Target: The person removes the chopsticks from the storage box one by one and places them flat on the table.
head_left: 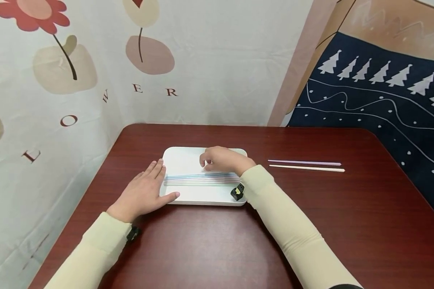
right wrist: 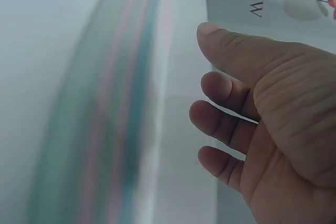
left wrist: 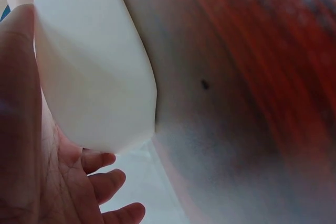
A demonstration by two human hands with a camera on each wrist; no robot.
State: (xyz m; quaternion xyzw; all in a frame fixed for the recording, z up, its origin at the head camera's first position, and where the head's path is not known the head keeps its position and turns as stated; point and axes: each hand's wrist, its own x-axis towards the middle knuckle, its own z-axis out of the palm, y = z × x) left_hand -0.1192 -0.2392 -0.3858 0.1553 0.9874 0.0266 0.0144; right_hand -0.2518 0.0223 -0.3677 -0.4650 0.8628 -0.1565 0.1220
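A shallow white tray (head_left: 182, 158) lies on the table, with several thin pastel sticks (head_left: 191, 179) side by side across its middle. Against the tray's left side rests my left hand (head_left: 144, 194), fingers spread and thumb over the front left corner. The left wrist view shows the tray's pale side (left wrist: 97, 72) beside the palm. My right hand (head_left: 224, 157) hovers over the back part of the tray, just behind the sticks. In the right wrist view its fingers (right wrist: 220, 121) are loosely bent, with nothing between them and the thumb; the sticks (right wrist: 105, 108) appear blurred alongside.
To the right of the tray, a purple stick (head_left: 304, 162) and a cream stick (head_left: 307, 167) lie nearly parallel on the dark red table (head_left: 209, 245). A flower-printed white cloth (head_left: 220, 80) hangs behind, and a navy cloth with trees (head_left: 376, 104) at the right.
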